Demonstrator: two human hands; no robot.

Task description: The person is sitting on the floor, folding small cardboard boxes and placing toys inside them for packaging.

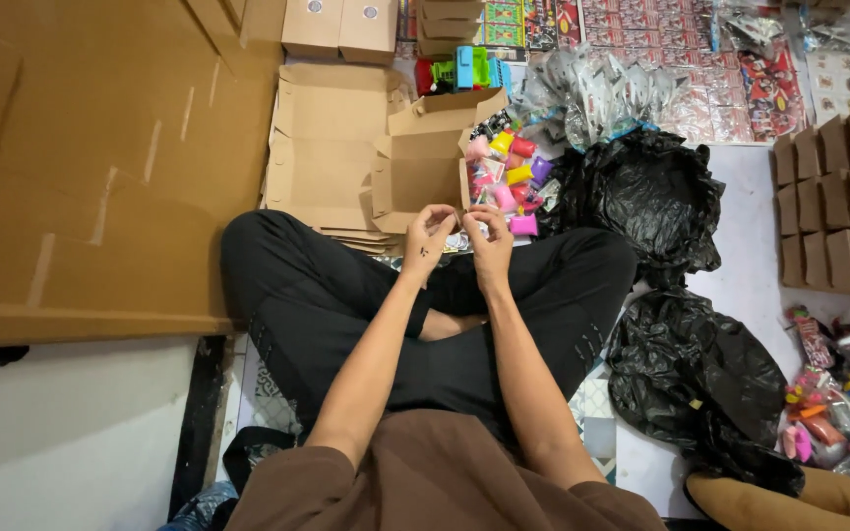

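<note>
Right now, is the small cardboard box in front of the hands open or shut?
Open: the small cardboard box has its flaps spread, bare inside showing.

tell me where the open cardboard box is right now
In the head view, the open cardboard box sits on the floor just beyond the left hand, with the pile of colourful small toys on its right.

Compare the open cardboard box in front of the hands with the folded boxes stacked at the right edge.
The open cardboard box lies alone with its flaps spread and its inside bare; the folded boxes are shut and packed in rows. The open one looks larger. Both are plain brown cardboard on the floor.
</note>
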